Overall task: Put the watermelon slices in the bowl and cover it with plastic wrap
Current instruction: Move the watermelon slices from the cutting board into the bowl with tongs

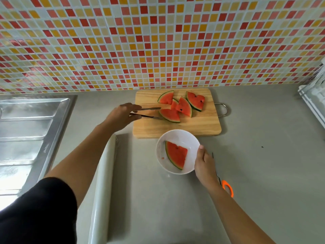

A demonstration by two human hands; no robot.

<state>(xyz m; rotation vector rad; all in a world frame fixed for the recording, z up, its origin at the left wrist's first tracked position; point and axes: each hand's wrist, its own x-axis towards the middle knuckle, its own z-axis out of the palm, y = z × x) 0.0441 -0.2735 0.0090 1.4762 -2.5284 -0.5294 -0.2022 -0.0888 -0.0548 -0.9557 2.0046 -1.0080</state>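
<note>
The left hand (123,114) is reaching out over the bench (263,164) to the far side. Its fingers (136,107) are gripping a pair of tongs (151,108). The tongs are pointing to the right, and their two tips are sitting apart, so they are holding nothing.

A pile of watermelon slices (184,107) is lying on the wooden cutting board (175,129) by the far wall. The closest slice (170,115) is lying just to the right of the tong tips, almost touching them. Its long side is running left to right, with the green skin facing near and left. The tongs are pointing along that long side, so I think the tips are lining up to squeeze the slice across its short way.

The right hand (204,164) is holding the white bowl (177,132) by its right rim, with the thumb curling over the edge. The bowl is sitting on the bench just near the board. One slice (176,154) is already lying inside it.

The left hand is the one closer to the slices, so it is looking like the hand doing the picking. The bowl is waiting near and right of the tongs, a short trip away.

The roll of plastic wrap (103,182) is lying on the bench to the left of the bowl, under the left arm, and nobody is touching it. Scissors (227,188) with an orange handle are peeking out beside the right arm. A metal sink (26,129) is sitting far off to the left
</note>
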